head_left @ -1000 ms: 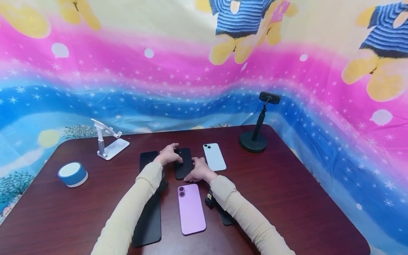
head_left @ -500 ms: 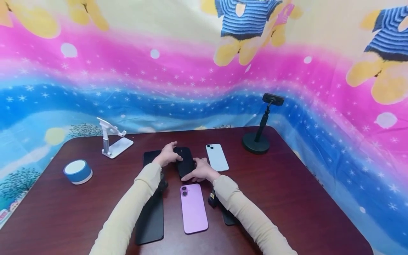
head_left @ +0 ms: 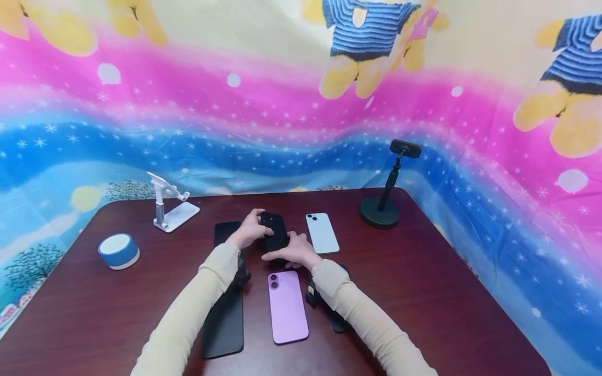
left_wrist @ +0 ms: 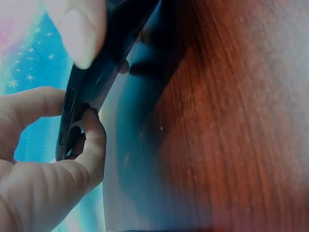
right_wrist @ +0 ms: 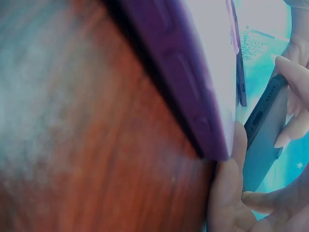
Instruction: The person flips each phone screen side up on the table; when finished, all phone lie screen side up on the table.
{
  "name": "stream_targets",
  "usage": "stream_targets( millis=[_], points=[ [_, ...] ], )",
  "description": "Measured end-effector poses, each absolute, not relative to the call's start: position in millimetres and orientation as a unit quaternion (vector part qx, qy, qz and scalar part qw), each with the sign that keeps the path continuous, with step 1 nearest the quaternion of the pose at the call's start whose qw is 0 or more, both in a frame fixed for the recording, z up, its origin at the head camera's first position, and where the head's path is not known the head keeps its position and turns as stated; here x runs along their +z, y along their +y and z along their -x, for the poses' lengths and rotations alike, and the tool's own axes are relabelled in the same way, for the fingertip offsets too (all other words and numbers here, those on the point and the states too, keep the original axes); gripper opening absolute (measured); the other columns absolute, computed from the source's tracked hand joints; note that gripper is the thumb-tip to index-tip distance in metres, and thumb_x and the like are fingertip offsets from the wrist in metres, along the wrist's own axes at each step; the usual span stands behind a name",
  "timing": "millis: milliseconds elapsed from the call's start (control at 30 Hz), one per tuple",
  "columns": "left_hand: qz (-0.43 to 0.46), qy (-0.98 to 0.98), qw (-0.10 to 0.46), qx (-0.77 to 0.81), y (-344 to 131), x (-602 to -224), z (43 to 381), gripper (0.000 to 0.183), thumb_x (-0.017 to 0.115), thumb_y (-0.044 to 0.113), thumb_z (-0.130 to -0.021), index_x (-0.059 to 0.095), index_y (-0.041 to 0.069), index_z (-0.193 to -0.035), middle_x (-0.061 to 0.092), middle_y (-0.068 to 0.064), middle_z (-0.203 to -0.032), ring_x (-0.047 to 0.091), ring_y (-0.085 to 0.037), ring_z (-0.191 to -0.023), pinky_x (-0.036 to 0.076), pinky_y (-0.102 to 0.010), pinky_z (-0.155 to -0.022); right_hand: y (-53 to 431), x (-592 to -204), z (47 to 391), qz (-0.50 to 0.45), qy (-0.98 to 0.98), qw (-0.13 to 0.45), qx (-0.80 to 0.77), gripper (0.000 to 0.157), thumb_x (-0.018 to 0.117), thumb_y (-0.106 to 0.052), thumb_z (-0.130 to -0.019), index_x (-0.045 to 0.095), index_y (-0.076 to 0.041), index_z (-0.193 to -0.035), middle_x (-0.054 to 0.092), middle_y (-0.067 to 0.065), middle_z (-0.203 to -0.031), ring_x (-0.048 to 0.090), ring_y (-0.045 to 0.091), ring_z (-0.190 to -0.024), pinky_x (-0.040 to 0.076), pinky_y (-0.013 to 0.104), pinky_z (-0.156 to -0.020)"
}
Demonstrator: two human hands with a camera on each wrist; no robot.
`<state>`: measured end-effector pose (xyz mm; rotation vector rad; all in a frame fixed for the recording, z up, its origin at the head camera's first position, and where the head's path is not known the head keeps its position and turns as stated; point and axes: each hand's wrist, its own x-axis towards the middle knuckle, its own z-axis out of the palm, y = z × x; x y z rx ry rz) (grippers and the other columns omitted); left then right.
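Observation:
A black smartphone (head_left: 274,232) is held tilted above the table between my two hands. Its upper left edge is pinched by my left hand (head_left: 251,228); the left wrist view shows thumb and fingers of the left hand (left_wrist: 53,179) on both faces of the phone (left_wrist: 91,87). My right hand (head_left: 298,250) grips the lower right end, thumb along the bottom. In the right wrist view, the right hand (right_wrist: 229,193) is at one end of the phone (right_wrist: 264,135). Just below lies a purple smartphone (head_left: 288,308), back up. A white smartphone (head_left: 322,233) rests beside the right hand.
Flat black devices (head_left: 223,326) lie under my left forearm, partly hidden. Another black phone (head_left: 340,322) shows beneath the right sleeve. At the back stand a white folding phone stand (head_left: 171,209) and a black round-based stand (head_left: 380,211). A blue-and-white tape roll (head_left: 118,251) sits left.
Both hands have raised the black phone off the table, and it now tilts. The right thumb has slid left along its lower end. The head view has shifted slightly; the other phones stay put.

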<state>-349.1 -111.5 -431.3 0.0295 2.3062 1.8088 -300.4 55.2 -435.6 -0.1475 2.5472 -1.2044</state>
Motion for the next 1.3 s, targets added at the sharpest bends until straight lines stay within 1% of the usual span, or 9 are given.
stream_targets(
  millis=[167,300,400,567,800,900,1100,1200,1300],
  points=[
    [-0.039,0.781,0.093,0.616,-115,-430,342,0.082,0.063,-0.011,-0.081,0.016,-0.001,-0.147,0.046,-0.032,-0.129,0.053,-0.044,-0.118,0.05,-0.05,-0.095,56,-437,301,0.044,0.881,0.164,-0.442,0.099,0.083,-0.05,-0.064,0.038,-0.005,-0.14,0.043,0.021,-0.126,0.066,0.021,-0.06,0.056,0.033,-0.057],
    [-0.067,0.79,0.092,0.603,-117,-430,336,0.088,0.063,-0.008,-0.083,0.008,-0.001,-0.15,0.042,-0.03,-0.132,0.054,-0.044,-0.118,0.05,-0.048,-0.096,57,-438,301,0.05,0.875,0.163,-0.452,0.094,0.083,-0.046,-0.065,0.04,-0.004,-0.138,0.057,0.016,-0.115,0.067,0.02,-0.061,0.056,0.033,-0.057],
    [-0.092,0.77,0.11,0.621,-118,-431,333,0.083,0.06,-0.005,-0.087,0.006,-0.001,-0.151,0.038,-0.031,-0.136,0.053,-0.044,-0.119,0.05,-0.047,-0.096,59,-439,301,0.054,0.865,0.169,-0.47,0.092,0.083,-0.043,-0.067,0.04,-0.005,-0.14,0.064,0.013,-0.111,0.068,0.02,-0.064,0.056,0.033,-0.059],
    [-0.132,0.74,0.145,0.643,-125,-435,331,0.07,0.053,0.008,-0.097,0.01,0.005,-0.152,0.037,-0.033,-0.14,0.049,-0.046,-0.124,0.051,-0.049,-0.094,62,-439,303,0.069,0.834,0.201,-0.509,0.089,0.08,-0.038,-0.071,0.038,-0.008,-0.143,0.064,0.015,-0.116,0.07,0.024,-0.072,0.058,0.036,-0.065],
    [-0.146,0.768,0.174,0.599,-129,-430,327,0.077,0.043,0.038,-0.102,-0.009,0.015,-0.154,0.035,-0.03,-0.146,0.048,-0.041,-0.127,0.047,-0.052,-0.099,71,-437,309,0.092,0.804,0.255,-0.53,0.082,0.076,-0.033,-0.076,0.037,-0.011,-0.145,0.063,0.011,-0.115,0.071,0.027,-0.076,0.058,0.039,-0.071],
    [-0.153,0.768,0.187,0.593,-129,-427,325,0.075,0.04,0.04,-0.103,-0.014,0.023,-0.153,0.028,-0.028,-0.151,0.045,-0.041,-0.13,0.043,-0.055,-0.102,74,-436,310,0.1,0.795,0.274,-0.532,0.082,0.075,-0.033,-0.076,0.035,-0.015,-0.146,0.061,0.009,-0.114,0.071,0.025,-0.078,0.058,0.037,-0.072],
    [-0.183,0.757,0.218,0.589,-126,-424,320,0.077,0.039,0.039,-0.103,-0.024,0.037,-0.148,-0.001,-0.022,-0.16,0.035,-0.042,-0.136,0.038,-0.059,-0.104,80,-437,311,0.121,0.783,0.293,-0.535,0.082,0.073,-0.03,-0.079,0.032,-0.019,-0.148,0.058,0.009,-0.113,0.071,0.024,-0.084,0.058,0.037,-0.076],
    [-0.187,0.747,0.221,0.598,-124,-423,318,0.076,0.039,0.039,-0.103,-0.023,0.042,-0.146,-0.001,-0.023,-0.159,0.037,-0.044,-0.135,0.039,-0.059,-0.104,80,-439,312,0.134,0.783,0.295,-0.531,0.079,0.072,-0.028,-0.08,0.032,-0.019,-0.149,0.059,0.009,-0.112,0.07,0.023,-0.085,0.058,0.038,-0.076],
    [-0.175,0.735,0.217,0.618,-124,-424,318,0.076,0.041,0.036,-0.103,-0.02,0.046,-0.146,0.011,-0.027,-0.157,0.042,-0.046,-0.131,0.039,-0.059,-0.104,80,-440,313,0.141,0.783,0.297,-0.528,0.077,0.071,-0.027,-0.082,0.033,-0.019,-0.148,0.06,0.008,-0.111,0.07,0.022,-0.086,0.058,0.038,-0.076]
  ],
)
